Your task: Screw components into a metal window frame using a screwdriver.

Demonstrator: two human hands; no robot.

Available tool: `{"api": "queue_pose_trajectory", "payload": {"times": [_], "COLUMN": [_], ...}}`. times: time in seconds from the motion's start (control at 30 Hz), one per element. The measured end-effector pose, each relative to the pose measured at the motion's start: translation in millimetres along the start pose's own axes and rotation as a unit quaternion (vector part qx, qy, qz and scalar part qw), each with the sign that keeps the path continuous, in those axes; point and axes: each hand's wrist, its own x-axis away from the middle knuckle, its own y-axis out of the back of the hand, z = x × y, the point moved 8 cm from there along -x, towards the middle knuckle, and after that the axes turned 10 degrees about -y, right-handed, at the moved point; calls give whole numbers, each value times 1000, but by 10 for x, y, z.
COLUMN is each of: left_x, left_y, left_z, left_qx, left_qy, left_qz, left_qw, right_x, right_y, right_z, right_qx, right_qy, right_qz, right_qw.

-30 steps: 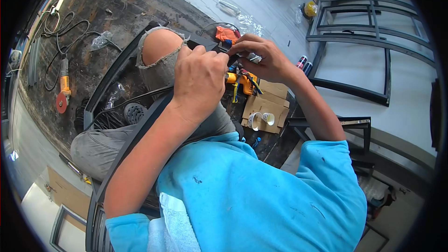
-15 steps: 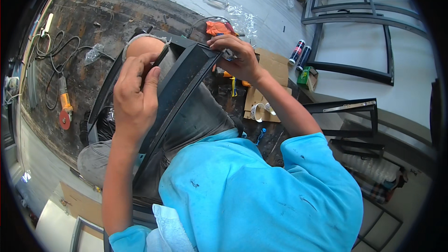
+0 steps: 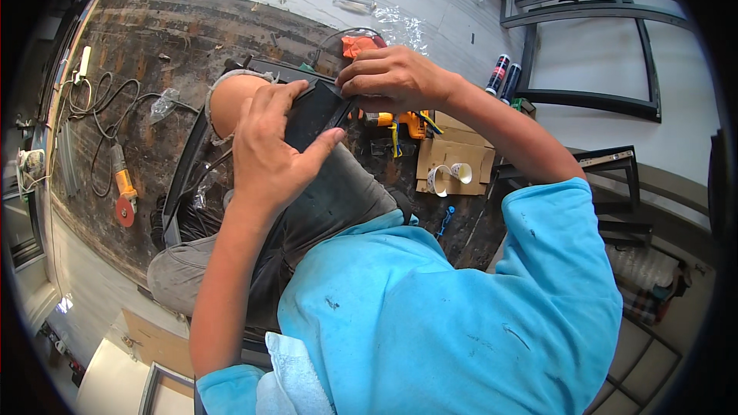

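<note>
A black metal frame [image 3: 311, 119] lies across my lap, one corner pointing away from me. My left hand [image 3: 269, 138] grips its near bar, fingers over the top and thumb stretched along the other side. From under this hand a thin dark strip [image 3: 201, 179] curves down to the left; whether the palm holds it is hidden. At the frame's corner my right hand [image 3: 392, 81] is closed, fingers bent and tips pressed at the edge. Anything small between those fingertips cannot be seen.
An angle grinder [image 3: 123, 184] with its cable lies left on the dark floor board. An orange-yellow power tool [image 3: 415, 123], cardboard [image 3: 470, 150] with paper cups [image 3: 450, 177], and sealant tubes [image 3: 500, 77] lie right. More dark frames [image 3: 592, 100] stand at far right.
My left hand has moved right and up onto the bar near the corner; it held a thin black strip before. My right hand has turned, its fingers bent at the corner.
</note>
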Motion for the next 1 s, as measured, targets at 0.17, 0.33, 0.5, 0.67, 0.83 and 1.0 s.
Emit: {"api": "queue_pose_trajectory", "payload": {"times": [0.17, 0.33, 0.5, 0.67, 0.83, 1.0], "left_x": [40, 95, 32, -32, 18, 72], "left_y": [-115, -172, -192, -188, -114, 19], "left_z": [-84, -53, -89, -196, -177, -159], "left_qx": [-101, -139, -185, -184, -221, -160], "left_qy": [-34, -41, -71, -149, -156, -127], "left_qz": [45, 32, 59, 56, 36, 33], "left_qw": [993, 989, 978, 970, 962, 978], "right_x": [-4, 13, 56, 172, 209, 195], "right_y": [-32, -75, -127, -201, -275, -277], "right_z": [25, 20, -57, -84, -47, 76], "right_qx": [11, -14, -38, -125, -152, -186], "right_qy": [11, -32, -84, -123, -136, -99], "right_qz": [11, -24, -89, -132, -177, -231], "right_qw": [1000, 999, 992, 976, 963, 950]}}
